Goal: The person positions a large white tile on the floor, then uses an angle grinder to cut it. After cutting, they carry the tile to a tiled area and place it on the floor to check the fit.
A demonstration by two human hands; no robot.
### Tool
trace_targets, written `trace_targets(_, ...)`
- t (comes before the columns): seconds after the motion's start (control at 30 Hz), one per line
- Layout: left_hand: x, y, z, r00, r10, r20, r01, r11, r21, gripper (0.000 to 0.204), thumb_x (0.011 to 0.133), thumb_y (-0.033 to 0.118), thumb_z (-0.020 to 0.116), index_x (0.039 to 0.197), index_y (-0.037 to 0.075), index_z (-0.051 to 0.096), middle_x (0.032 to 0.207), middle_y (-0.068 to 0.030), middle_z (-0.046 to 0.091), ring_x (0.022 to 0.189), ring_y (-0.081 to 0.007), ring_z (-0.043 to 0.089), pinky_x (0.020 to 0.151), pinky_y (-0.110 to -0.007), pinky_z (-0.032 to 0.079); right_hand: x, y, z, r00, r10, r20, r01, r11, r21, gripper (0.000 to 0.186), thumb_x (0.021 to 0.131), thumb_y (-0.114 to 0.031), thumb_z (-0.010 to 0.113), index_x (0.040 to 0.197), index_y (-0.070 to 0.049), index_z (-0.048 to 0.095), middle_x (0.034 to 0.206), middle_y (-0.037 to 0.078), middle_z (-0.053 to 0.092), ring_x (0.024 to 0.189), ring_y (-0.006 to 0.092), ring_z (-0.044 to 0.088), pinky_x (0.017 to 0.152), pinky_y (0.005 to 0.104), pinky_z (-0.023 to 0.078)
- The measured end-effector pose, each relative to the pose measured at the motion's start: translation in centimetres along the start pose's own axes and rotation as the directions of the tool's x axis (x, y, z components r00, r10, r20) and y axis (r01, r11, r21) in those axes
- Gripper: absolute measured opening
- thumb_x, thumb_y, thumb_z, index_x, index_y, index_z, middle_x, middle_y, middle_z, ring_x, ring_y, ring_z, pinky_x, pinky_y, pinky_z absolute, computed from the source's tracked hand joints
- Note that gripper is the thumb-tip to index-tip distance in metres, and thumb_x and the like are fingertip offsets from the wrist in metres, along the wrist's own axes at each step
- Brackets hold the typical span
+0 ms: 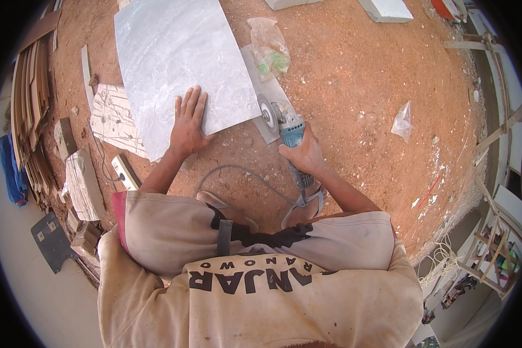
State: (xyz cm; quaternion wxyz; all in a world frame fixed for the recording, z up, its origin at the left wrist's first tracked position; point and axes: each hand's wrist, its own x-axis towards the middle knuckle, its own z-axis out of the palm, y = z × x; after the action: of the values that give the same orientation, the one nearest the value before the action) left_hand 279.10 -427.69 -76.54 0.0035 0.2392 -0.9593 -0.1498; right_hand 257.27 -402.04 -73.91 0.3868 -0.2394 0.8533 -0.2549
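Note:
A large light-grey marbled tile [180, 52] lies in front of me, raised on pieces beneath it. My left hand [189, 120] rests flat on its near part, fingers stretched out. In my right hand [305, 149] is a teal and black angle grinder [292, 132], gripped round its body. Its round cutting disc [266, 113] stands upright at the tile's right edge; whether it touches the tile I cannot tell. The grinder's cable [238, 167] loops over the ground toward my feet. Under the disc lies a narrow grey strip [275, 87].
A crumpled clear plastic bag [268, 46] lies right of the tile, another plastic scrap [402, 122] farther right. To the left are a broken tile piece [117, 119], a white power strip [126, 172], stone blocks [82, 182] and stacked planks [32, 104]. Reddish dirt [354, 93] surrounds these.

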Motion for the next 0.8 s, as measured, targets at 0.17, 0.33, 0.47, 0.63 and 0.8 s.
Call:
trace_targets(0.17,0.0,0.1,-0.1,1.0,-0.002,0.0,0.002,1.0,-0.005,0.114,0.067,0.031,0.089,0.159,0.005,0.027,0.167,-0.0181,0.022,0.157,-0.0348,0.016,0.129,-0.056,0.008,0.2,-0.3,-0.1,1.0,0.005,-0.003,-0.005,1.0,0.001,0.089,0.071,-0.036,0.077,0.142,0.003,0.04,0.125,0.031,0.063,0.118,0.0454,0.063,0.1,0.0503,0.05)
trace_targets(0.33,0.0,0.3,-0.3,1.0,-0.013,0.01,0.013,1.0,-0.007,0.114,0.067,0.03,0.089,0.159,0.005,0.028,0.167,-0.0179,0.023,0.157,-0.0345,0.016,0.129,-0.056,0.008,0.1,-1.1,-0.5,1.0,0.025,0.007,-0.025,1.0,-0.003,0.091,0.072,-0.037,0.077,0.144,0.003,0.038,0.128,0.031,0.061,0.121,0.0453,0.062,0.103,0.0496,0.05)
trace_targets(0.47,0.0,0.2,-0.2,1.0,-0.009,-0.001,0.009,1.0,-0.01,0.114,0.066,0.03,0.089,0.159,0.005,0.028,0.167,-0.0176,0.023,0.157,-0.0343,0.016,0.129,-0.055,0.008,0.1,-1.2,-0.5,0.999,0.028,0.016,-0.028,1.0,0.002,0.093,0.072,-0.037,0.077,0.145,0.003,0.037,0.13,0.031,0.061,0.122,0.0451,0.061,0.103,0.0489,0.05)
trace_targets(0.63,0.1,0.2,-0.1,1.0,-0.009,0.002,0.009,1.0,-0.01,0.115,0.065,0.029,0.09,0.159,0.005,0.028,0.167,-0.0171,0.023,0.157,-0.0344,0.016,0.129,-0.056,0.008,0.7,-0.7,-0.1,1.0,0.027,0.011,-0.027,1.0,-0.007,0.093,0.071,-0.036,0.077,0.146,0.003,0.037,0.129,0.031,0.062,0.121,0.045,0.062,0.103,0.0487,0.05)
trace_targets(0.8,0.0,0.1,-0.2,1.0,-0.009,0.005,0.009,1.0,-0.014,0.114,0.065,0.029,0.089,0.159,0.005,0.028,0.167,-0.017,0.023,0.157,-0.0342,0.016,0.129,-0.056,0.008,0.8,-1.1,-0.4,1.0,0.009,0.017,-0.009,1.0,0.009,0.094,0.07,-0.035,0.077,0.146,0.004,0.038,0.128,0.031,0.062,0.12,0.0448,0.063,0.103,0.0485,0.05)
